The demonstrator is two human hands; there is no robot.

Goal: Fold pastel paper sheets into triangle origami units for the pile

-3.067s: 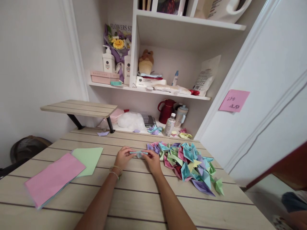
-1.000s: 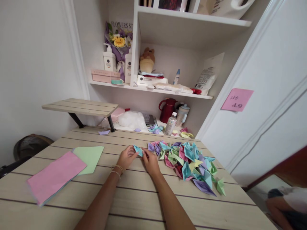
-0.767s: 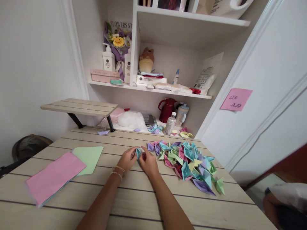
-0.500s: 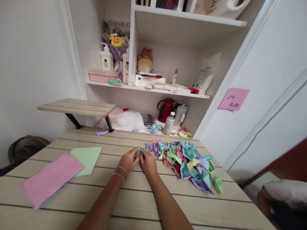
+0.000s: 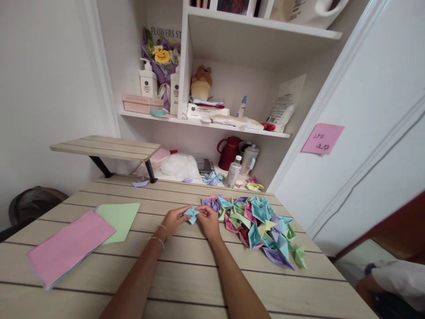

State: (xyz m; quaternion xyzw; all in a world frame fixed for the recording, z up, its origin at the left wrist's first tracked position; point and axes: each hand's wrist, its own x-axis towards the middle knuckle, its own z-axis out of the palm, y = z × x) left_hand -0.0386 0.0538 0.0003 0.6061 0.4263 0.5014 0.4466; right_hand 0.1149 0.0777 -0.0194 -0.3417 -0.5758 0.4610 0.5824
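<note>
Between my two hands is a small piece of folded blue paper, diamond-like in outline, just above the wooden table. My left hand pinches its left corner, with two bracelets on that wrist. On the other side, the fingers of my right hand are closed on its right corner. Right of my hands lies a heap of folded paper boats in blue, green, pink, purple and yellow. To the left are flat sheets, a pink sheet overlapping a green sheet.
A small raised wooden stand occupies the table's back left. Behind the table, a shelf carries bottles, boxes and a plush toy. A clear bottle and a red jug stand below it. Part of a person shows at lower right.
My hands have drawn slightly apart. The blue paper, mostly covered by my fingers before, now shows spread out as a flatter diamond shape between them.
</note>
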